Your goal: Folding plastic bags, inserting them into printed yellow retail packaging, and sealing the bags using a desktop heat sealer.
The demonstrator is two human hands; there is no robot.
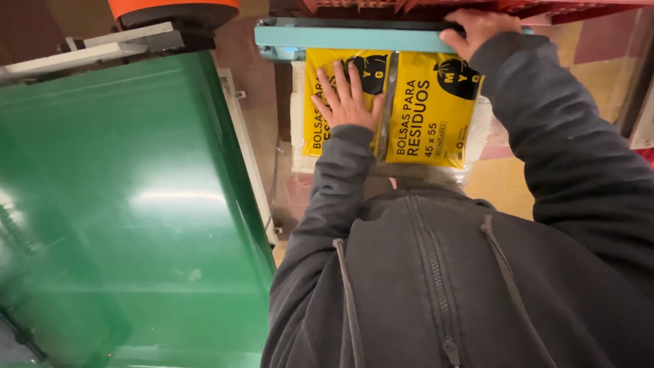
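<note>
Left hand [349, 99]: flat, fingers spread, palm pressing on the yellow plastic packet with black print [429, 112]; grasping nothing.
Right hand [477, 31]: at 1 o'clock of the left, fingers curled down over the pale teal metal bar [340, 37], pressing on it.
Yellow packet: lies at 12 o'clock of the person's body, its top edge tucked beneath the teal bar; a clear seam runs down its middle.
Under the packet: white surface [297, 136], showing at its 9 o'clock edge.
Green glossy conveyor belt [129, 204]: at 9 o'clock, well apart from both hands.
Clothing: dark grey zipped hoodie [436, 272].
</note>
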